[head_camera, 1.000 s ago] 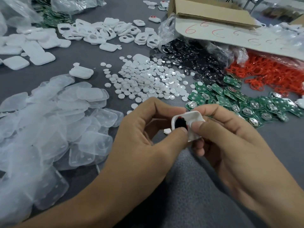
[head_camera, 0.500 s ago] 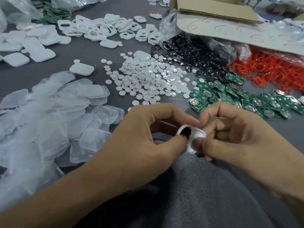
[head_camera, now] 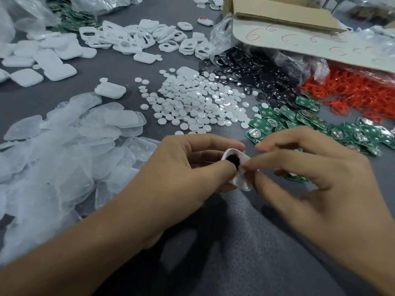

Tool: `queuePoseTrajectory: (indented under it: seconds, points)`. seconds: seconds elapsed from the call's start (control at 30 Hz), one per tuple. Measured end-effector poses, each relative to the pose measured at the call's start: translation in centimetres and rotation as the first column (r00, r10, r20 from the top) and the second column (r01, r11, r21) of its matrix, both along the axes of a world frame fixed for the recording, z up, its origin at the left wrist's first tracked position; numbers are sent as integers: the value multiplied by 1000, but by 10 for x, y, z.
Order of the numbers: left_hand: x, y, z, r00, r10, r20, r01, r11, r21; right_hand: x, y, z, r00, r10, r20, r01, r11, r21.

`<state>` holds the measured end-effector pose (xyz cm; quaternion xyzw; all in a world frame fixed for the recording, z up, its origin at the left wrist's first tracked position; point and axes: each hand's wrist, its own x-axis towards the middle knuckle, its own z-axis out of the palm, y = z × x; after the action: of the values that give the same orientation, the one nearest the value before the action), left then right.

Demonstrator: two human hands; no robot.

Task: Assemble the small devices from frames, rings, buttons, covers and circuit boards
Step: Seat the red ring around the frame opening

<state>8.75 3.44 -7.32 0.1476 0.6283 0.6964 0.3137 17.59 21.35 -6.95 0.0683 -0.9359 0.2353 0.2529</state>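
— Entry one, hands: our left hand (head_camera: 186, 167) grips the white frame (head_camera: 242, 184), held up between both hands, with the thumb on its dark button (head_camera: 232, 160). Our right hand (head_camera: 316, 174) pinches the frame's other edge.
— Changed since a second ago?
— We now hold the frame tilted and lower. The button looks seated, so a board likely follows. A green circuit board (head_camera: 297, 177) shows beneath our right fingers: held or lying, we cannot tell.
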Motion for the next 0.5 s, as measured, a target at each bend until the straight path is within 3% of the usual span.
queuePoseTrajectory:
  seconds: [0.23,0.4,0.5]
  points:
    - [-2,1,-3,999,-4,44,5,999,-43,-1,-1,-2,996,-21,89,46,957,-288]
    - [-3,0,-3,999,-25,23,27,997,-74,0,0,-2,996,-35,86,66,921,-385]
    - [-4,0,-4,997,-33,-75,22,990,-140,0,2,0,990,-32,136,75,942,-328]
